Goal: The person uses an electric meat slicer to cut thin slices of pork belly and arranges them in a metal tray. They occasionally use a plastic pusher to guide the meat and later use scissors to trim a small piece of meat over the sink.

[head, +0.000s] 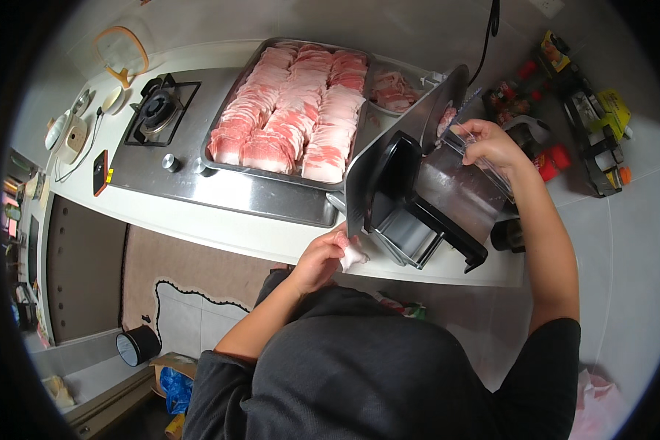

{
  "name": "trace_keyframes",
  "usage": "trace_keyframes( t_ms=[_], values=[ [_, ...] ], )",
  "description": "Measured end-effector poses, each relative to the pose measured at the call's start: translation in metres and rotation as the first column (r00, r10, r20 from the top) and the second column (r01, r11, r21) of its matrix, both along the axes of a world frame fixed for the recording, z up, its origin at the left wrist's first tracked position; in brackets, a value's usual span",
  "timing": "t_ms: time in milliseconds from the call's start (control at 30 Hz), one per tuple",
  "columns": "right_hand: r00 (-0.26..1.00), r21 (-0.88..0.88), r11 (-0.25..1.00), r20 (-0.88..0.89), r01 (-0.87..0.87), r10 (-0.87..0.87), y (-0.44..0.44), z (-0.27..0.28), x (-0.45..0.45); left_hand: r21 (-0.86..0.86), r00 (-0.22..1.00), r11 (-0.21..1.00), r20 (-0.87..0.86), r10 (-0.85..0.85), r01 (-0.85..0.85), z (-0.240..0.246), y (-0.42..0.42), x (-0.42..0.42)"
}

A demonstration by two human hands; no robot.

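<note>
In my left hand [319, 264] is a thin, limp slice of meat [354, 256], held at the counter's front edge beside the slicer. My right hand [490, 144] grips a clear plastic pusher [465, 142] on the far side of the meat slicer [399, 181]. A chunk of raw meat [447, 122] sits between the pusher and the slicer's plate. Left of the machine, a large metal tray [281, 176] carries several rows of overlapping raw meat slices [294, 115]. Behind it, a plate [388, 111] of loose meat pieces [394, 91] is partly hidden by the slicer.
The tray rests on a steel gas hob [214, 190] with a burner [161, 110]. A phone [100, 173], a small bowl [113, 101] and a beige appliance [72, 142] line the left counter. Bottles and a condiment rack [588, 137] stand at right. A black cord [487, 44] hangs behind the slicer.
</note>
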State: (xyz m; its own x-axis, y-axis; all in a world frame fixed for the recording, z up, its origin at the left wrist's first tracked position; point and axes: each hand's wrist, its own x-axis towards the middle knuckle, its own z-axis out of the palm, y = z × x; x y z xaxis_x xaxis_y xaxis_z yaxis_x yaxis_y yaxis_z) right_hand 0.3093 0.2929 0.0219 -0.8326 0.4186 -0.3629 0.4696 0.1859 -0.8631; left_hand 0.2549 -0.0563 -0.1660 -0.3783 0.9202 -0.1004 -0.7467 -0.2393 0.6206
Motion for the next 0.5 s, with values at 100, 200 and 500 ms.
trace_keyframes(
  t_ms=[100,200,500],
  values=[
    [1.0,-0.015,1.0,0.0,-0.012,0.012,0.009,-0.006,0.002,0.013,0.996,1.0,0.085,0.003,-0.005,0.011,-0.002,0.004],
    [0.999,-0.012,0.999,0.005,-0.037,0.037,0.008,-0.004,0.002,0.034,0.989,0.999,0.149,-0.015,0.01,0.001,-0.001,0.008],
    [0.999,-0.031,0.999,-0.011,-0.036,0.036,0.007,-0.003,0.002,0.088,0.998,0.996,-0.059,-0.007,0.013,-0.001,0.003,0.006]
  ],
)
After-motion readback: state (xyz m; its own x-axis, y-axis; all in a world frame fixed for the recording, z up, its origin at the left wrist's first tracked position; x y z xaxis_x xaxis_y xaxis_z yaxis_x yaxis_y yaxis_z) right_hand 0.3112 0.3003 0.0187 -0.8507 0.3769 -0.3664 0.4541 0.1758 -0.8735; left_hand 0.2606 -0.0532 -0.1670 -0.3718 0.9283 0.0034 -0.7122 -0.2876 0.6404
